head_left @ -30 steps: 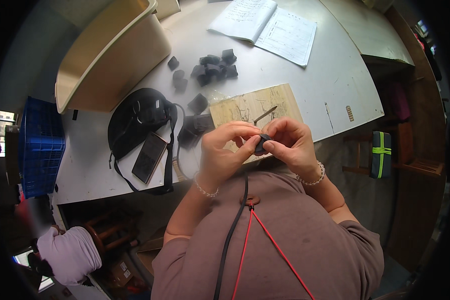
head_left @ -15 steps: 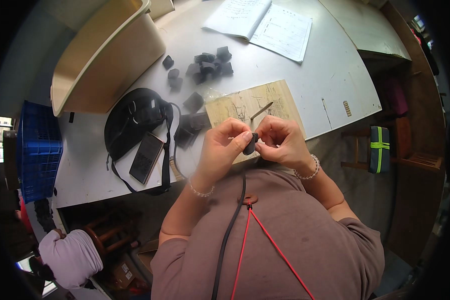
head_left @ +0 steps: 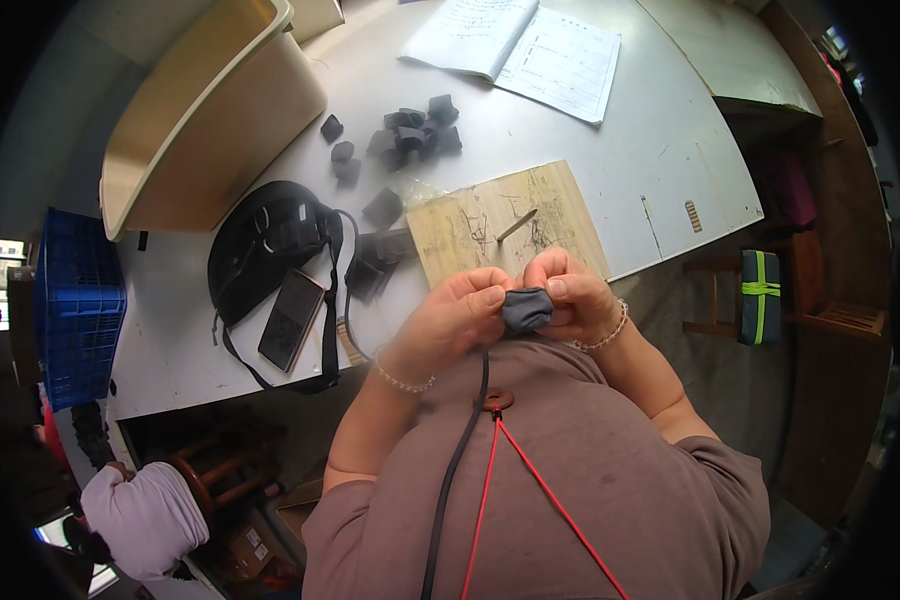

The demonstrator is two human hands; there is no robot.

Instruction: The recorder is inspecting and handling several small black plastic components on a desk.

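Note:
A small dark grey cloth piece (head_left: 527, 311), like a little pouch, is stretched between my two hands close to my body. My left hand (head_left: 460, 312) pinches its left edge with thumb and forefinger. On the other side, my right hand (head_left: 578, 296) grips the right upper edge. Just beyond them lies a wooden board (head_left: 445, 235) with dark scribbled marks. A pointed metal spike (head_left: 517, 225) rises from the board, apart from my fingers. Several similar dark pieces (head_left: 410, 138) lie in a loose pile farther up the table.
To the left are a large beige bin (head_left: 205, 130), a black cap-like item with straps (head_left: 260, 240), a phone (head_left: 292, 318) and a blue crate (head_left: 82, 305). An open notebook (head_left: 555, 65) lies at the far side. A stool (head_left: 760, 290) stands right of the white table (head_left: 660, 150).
My hands have come nearer to my body, away from the spike. The cloth piece has been turned and spread wider, showing a broader grey face.

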